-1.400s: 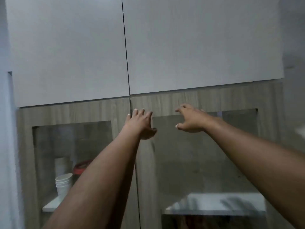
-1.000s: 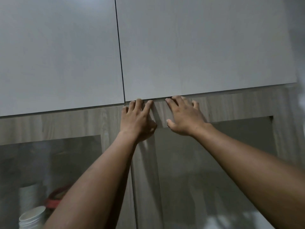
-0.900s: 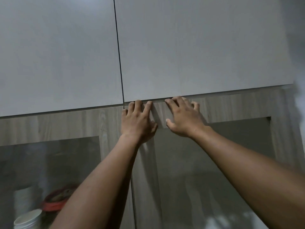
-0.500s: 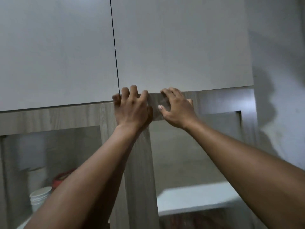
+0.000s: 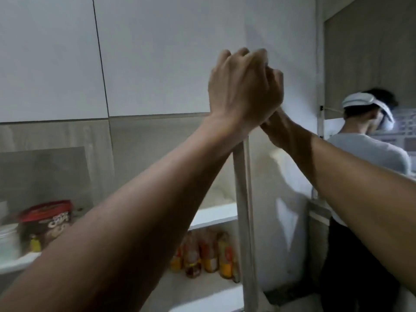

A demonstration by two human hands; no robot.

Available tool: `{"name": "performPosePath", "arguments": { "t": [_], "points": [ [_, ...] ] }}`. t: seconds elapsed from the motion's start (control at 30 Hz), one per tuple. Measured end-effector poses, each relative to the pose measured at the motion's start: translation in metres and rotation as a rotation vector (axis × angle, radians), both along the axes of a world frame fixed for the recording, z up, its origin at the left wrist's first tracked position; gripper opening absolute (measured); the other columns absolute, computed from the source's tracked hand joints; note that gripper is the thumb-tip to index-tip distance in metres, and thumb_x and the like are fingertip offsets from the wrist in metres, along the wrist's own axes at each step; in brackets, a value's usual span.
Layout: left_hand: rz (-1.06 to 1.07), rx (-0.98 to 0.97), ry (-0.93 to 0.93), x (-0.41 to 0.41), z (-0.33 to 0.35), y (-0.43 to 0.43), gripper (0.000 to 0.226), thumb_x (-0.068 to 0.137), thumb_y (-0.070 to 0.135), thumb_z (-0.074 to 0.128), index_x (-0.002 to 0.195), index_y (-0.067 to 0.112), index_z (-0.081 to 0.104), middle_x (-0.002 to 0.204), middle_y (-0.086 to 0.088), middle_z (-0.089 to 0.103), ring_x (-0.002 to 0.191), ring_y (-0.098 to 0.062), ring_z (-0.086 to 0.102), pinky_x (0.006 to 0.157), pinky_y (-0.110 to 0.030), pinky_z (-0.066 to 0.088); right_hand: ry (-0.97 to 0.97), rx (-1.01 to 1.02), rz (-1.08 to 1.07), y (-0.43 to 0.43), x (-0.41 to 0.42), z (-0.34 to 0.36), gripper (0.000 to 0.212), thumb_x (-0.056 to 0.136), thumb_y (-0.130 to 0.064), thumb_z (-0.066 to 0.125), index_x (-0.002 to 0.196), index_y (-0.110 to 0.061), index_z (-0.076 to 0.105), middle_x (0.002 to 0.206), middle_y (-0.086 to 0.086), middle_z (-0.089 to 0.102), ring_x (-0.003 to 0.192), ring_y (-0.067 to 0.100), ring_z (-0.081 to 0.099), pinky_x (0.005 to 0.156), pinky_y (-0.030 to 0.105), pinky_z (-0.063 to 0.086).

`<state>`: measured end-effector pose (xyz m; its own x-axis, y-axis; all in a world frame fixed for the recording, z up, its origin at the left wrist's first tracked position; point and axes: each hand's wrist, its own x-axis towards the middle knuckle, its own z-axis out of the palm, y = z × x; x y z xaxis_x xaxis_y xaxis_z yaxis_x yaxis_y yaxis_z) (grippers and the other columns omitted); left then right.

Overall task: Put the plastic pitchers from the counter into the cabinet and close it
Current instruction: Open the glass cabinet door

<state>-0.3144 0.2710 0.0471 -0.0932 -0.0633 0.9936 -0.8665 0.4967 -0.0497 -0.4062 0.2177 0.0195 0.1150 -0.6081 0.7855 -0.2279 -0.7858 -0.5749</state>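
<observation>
The lower right cabinet door (image 5: 244, 199) stands swung open, seen edge-on as a pale vertical strip. My left hand (image 5: 240, 86) is curled around the door's top corner. My right hand (image 5: 275, 91) grips the same corner just behind it and is mostly hidden by the left hand. Inside the open cabinet a white shelf (image 5: 213, 216) shows. No plastic pitcher and no counter are in view.
Several orange-labelled bottles (image 5: 209, 253) stand on the lower shelf. A red-lidded tub (image 5: 45, 221) and white cups (image 5: 7, 242) sit behind the shut left glass door (image 5: 45, 172). White upper cabinet doors (image 5: 157, 52) are shut. A person (image 5: 371, 154) with a white headset stands at the right.
The right cabinet door has swung from shut to wide open, pulled by both hands at its top corner. The view has turned right, and the shelves and a person have come into sight.
</observation>
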Motion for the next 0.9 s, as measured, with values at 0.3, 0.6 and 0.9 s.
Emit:
{"name": "performPosePath", "arguments": {
  "t": [0.3, 0.6, 0.9],
  "points": [
    [-0.656, 0.347, -0.140, -0.146, -0.116, -0.053, 0.068, 0.104, 0.048, 0.025, 0.162, 0.019, 0.003, 0.171, 0.002, -0.003, 0.156, -0.009, -0.004, 0.127, -0.041, 0.014, -0.458, 0.189, -0.017, 0.048, -0.163, 0.000, 0.059, 0.104, -0.039, 0.027, 0.066, -0.018, 0.067, 0.052, -0.007, 0.067, 0.055, 0.010, 0.062, 0.047, 0.015, 0.049],
    [-0.531, 0.332, -0.344, -0.260, -0.152, -0.150, 0.076, 0.099, 0.062, 0.021, 0.161, 0.028, -0.008, 0.168, 0.002, -0.022, 0.155, -0.020, -0.019, 0.123, -0.056, 0.010, -0.296, -0.026, -0.968, 0.021, -0.268, -0.032, 0.060, 0.102, -0.054, 0.027, 0.150, -0.019, 0.036, 0.156, 0.008, 0.040, 0.142, 0.028, 0.039, 0.111, 0.037, 0.035],
    [-0.522, 0.281, -0.372, -0.332, -0.161, -0.201, 0.070, 0.102, 0.054, 0.024, 0.161, 0.029, -0.004, 0.169, -0.003, -0.018, 0.155, -0.024, -0.018, 0.123, -0.057, 0.005, 0.585, -0.184, -1.631, -0.033, -0.346, -0.103, 0.070, 0.102, -0.035, 0.027, 0.158, -0.005, -0.001, 0.166, 0.018, -0.011, 0.155, 0.029, -0.009, 0.124, 0.052, 0.009]
  ]
}}
